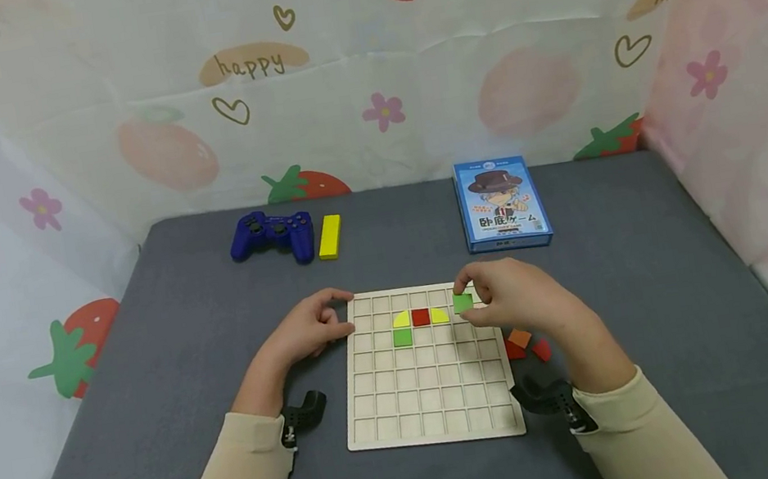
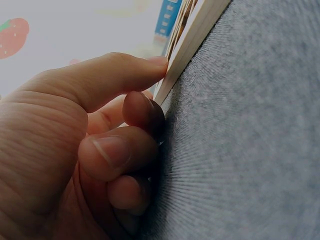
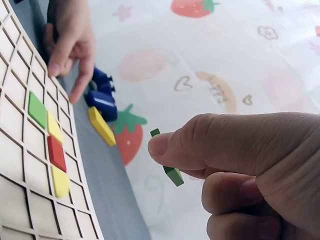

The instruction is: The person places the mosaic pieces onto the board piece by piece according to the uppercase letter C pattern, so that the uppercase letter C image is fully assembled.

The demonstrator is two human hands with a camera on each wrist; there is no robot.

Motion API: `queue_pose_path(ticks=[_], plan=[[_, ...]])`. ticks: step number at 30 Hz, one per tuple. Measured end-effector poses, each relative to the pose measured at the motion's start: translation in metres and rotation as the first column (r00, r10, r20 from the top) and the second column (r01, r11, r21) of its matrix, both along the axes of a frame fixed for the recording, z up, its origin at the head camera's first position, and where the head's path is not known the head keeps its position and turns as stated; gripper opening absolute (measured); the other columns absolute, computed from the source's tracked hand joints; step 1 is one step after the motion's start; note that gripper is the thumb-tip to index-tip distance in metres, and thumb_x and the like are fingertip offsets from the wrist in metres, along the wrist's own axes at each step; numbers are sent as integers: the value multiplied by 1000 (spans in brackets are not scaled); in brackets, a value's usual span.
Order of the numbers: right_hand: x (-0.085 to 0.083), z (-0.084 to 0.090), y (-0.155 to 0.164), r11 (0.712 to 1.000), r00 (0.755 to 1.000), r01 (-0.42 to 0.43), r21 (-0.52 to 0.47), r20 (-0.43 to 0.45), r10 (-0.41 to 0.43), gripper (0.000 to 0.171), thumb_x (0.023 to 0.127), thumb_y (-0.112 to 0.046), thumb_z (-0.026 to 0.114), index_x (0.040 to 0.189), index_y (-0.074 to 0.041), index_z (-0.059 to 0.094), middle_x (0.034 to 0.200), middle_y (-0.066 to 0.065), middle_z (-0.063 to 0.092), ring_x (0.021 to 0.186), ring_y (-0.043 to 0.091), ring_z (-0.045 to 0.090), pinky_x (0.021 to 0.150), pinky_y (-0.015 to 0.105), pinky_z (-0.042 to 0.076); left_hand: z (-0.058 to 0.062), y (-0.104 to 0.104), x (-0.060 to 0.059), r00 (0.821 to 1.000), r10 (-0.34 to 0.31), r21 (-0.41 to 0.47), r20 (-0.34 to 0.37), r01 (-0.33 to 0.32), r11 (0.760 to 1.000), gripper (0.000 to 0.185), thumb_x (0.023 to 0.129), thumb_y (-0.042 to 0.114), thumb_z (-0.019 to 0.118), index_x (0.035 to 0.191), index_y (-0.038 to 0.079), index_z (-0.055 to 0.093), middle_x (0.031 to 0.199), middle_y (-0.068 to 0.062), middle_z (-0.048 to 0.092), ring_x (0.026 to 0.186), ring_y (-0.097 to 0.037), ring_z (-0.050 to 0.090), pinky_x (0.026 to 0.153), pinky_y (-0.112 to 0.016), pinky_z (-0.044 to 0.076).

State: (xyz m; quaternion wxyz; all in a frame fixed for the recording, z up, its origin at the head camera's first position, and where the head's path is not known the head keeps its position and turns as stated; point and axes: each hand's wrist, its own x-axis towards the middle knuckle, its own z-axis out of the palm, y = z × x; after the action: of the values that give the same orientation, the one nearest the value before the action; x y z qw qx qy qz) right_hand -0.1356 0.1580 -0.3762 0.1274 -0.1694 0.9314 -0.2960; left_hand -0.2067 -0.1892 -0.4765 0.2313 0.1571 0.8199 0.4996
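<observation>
A wooden grid board (image 1: 431, 402) lies flat with several tiles in its upper rows: a red square tile (image 1: 421, 317) between two yellow rounded tiles (image 1: 402, 319), and a green square tile (image 1: 402, 338) below the left yellow one. Above the board's upper right, my right hand (image 1: 522, 293) pinches another green square tile (image 1: 464, 302) between thumb and index finger; the right wrist view shows this tile (image 3: 174, 175) edge-on, clear of the board. My left hand (image 1: 307, 325) touches the board's upper left edge with thumb and index fingertip, the other fingers curled beneath.
Right of the board, partly under my right wrist, lie an orange tile (image 1: 519, 337) and red tiles (image 1: 541, 350). At the back are a blue game controller (image 1: 272, 235), a yellow block (image 1: 329, 237) and a blue card-game box (image 1: 502, 205). Patterned cloth (image 1: 359, 69) hangs behind the grey table.
</observation>
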Motion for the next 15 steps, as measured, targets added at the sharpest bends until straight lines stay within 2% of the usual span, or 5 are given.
queue_pose_path(ticks=[6,15], plan=[[4,-2,-10,999,999,-44,-1,-23,44,27,90,-19,79,114,-13,69,69,-1,47,55,13,40,55,32,32,0,0,0,1000,1,5,5,-1,1000,52,96,13,74,144,9,54,59,-2,47,39,-13,34,43,-29,34],[9,-9,-32,993,993,-106,53,-47,109,26,89,-22,79,114,-15,71,72,-3,51,62,12,45,56,30,35,0,0,0,1000,-1,12,1,1,1000,52,96,12,74,143,8,54,59,-1,47,39,-13,34,43,-29,34]])
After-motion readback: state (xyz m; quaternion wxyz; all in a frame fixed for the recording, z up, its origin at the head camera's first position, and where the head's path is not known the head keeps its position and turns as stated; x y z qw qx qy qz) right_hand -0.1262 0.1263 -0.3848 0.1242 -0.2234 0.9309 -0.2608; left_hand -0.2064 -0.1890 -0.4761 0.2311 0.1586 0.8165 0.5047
